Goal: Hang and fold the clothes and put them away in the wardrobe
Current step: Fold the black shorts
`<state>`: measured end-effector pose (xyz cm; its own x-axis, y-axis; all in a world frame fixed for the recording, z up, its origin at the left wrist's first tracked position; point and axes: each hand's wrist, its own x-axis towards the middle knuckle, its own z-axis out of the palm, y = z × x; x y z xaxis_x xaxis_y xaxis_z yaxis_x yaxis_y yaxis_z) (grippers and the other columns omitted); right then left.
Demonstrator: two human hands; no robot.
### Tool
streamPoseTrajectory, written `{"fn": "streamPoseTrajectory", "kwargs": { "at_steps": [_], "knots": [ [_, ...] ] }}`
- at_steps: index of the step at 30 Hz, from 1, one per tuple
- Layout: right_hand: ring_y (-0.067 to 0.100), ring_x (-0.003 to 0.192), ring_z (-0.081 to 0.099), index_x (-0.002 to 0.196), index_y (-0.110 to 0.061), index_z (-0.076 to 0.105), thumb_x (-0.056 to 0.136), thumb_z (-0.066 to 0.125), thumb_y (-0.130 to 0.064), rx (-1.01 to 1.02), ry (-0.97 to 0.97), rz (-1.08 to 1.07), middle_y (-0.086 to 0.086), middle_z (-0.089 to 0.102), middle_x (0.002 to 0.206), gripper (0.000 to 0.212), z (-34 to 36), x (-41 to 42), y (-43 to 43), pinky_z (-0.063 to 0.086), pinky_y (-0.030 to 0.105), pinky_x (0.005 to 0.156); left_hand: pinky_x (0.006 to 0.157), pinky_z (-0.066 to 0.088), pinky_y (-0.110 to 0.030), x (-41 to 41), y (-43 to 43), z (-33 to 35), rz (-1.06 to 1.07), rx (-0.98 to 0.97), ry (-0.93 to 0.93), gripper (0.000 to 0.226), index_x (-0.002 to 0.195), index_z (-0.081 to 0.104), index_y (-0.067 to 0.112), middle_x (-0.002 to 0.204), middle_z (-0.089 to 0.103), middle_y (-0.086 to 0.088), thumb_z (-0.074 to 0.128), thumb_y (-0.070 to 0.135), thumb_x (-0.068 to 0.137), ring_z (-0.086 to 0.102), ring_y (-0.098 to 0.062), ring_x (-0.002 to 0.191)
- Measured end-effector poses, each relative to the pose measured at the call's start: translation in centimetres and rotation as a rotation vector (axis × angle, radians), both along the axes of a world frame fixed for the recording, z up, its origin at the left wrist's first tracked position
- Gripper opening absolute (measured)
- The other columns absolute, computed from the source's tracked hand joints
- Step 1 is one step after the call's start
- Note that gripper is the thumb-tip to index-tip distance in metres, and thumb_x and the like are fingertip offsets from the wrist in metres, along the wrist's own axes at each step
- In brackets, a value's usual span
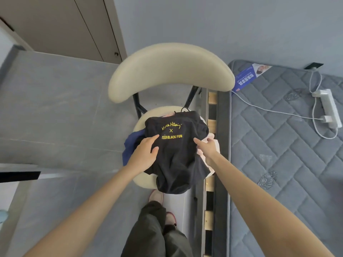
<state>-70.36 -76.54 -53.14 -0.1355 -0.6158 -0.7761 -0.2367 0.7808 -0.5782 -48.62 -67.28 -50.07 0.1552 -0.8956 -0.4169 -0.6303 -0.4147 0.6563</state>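
A black T-shirt (176, 156) with yellow lettering, "BLACK FUN" under a scrawled signature and a cross, lies crumpled on top of a small heap of clothes. Its lower end droops over the seat's front edge at six o'clock.

The left hand (143, 153) rests on the shirt's nine o'clock side, with the fingers stretched out over the cloth and the thumb spread apart from them, closed on nothing. The right hand (207, 147) meets the shirt's three o'clock edge with the forefinger pointing at the print. Its other fingers are turned away from the camera, so I cannot tell whether it grasps the cloth or only touches it.

Under the shirt, a navy garment (131, 143) bulges out at nine o'clock and a pale pink garment (210, 168) shows at three to four o'clock. The heap sits on the round cream seat (141, 180) of a chair, whose curved cream backrest (170, 69) stands at twelve o'clock on dark struts.

At three o'clock from the chair runs a bed frame with wooden slats (210, 123). Beyond it lies a grey quilted mattress (287, 145) bearing a blue label (245, 79), a white power strip (328, 108) and a white cable (269, 110). Beige doors (65, 28) stand at eleven o'clock above the grey floor (55, 117). At six o'clock are the person's dark trousers (154, 234) and a pink slipper (156, 196).
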Motion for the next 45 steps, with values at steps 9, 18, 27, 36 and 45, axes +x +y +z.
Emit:
{"fn": "streamPoseTrajectory", "kwargs": {
  "at_steps": [9,18,27,36,45],
  "knots": [
    [0.017,0.105,0.061,0.130,-0.010,0.057,0.101,0.042,-0.005,-0.152,-0.282,0.150,0.003,0.065,0.122,0.034,7.1,-0.6,1.4,0.049,0.029,0.087,0.108,0.040,-0.042,0.0,0.4,1.9,0.095,0.001,0.091,0.048,0.147,0.034,0.019,0.145,0.043,-0.008,0.046,0.019,0.100,0.045,-0.027,0.131],
    [0.028,0.124,0.054,0.130,-0.001,0.057,0.098,0.036,-0.001,-0.330,-0.544,0.284,0.011,0.061,0.130,0.037,20.9,-3.9,5.2,0.035,0.044,0.113,0.111,0.030,-0.037,-0.4,2.8,8.1,0.142,-0.137,0.140,0.058,0.151,0.022,0.019,0.151,0.035,-0.006,0.048,0.023,0.099,0.034,-0.024,0.139],
    [0.032,0.119,0.056,0.124,0.001,0.060,0.087,0.039,-0.007,-0.247,-1.024,0.407,0.020,0.057,0.132,0.043,30.4,-10.6,13.3,0.046,0.040,0.103,0.096,0.045,-0.043,-9.0,8.5,13.2,0.428,0.154,0.432,0.069,0.151,0.007,0.036,0.152,0.033,-0.001,0.028,0.066,0.092,0.040,-0.031,0.133],
    [0.031,0.106,0.060,0.105,0.004,0.065,0.079,0.041,-0.004,-0.219,-0.939,0.466,0.022,0.062,0.117,0.036,30.5,-14.5,20.4,0.042,0.042,0.106,0.067,0.055,-0.030,-15.6,16.0,12.0,0.685,0.333,1.032,0.024,0.101,0.061,0.012,0.089,0.071,-0.007,0.055,0.034,0.095,0.063,-0.019,0.087],
    [0.011,0.081,0.062,0.072,-0.012,0.068,0.077,0.043,-0.010,-0.478,-0.566,0.676,-0.001,0.066,0.082,0.025,29.2,-14.1,23.1,0.053,0.024,0.079,0.097,0.048,-0.044,-14.1,20.2,15.7,0.865,0.056,1.030,0.037,0.126,0.051,0.003,0.120,0.060,-0.016,0.060,0.013,0.092,0.058,-0.030,0.111]
  ]
}}
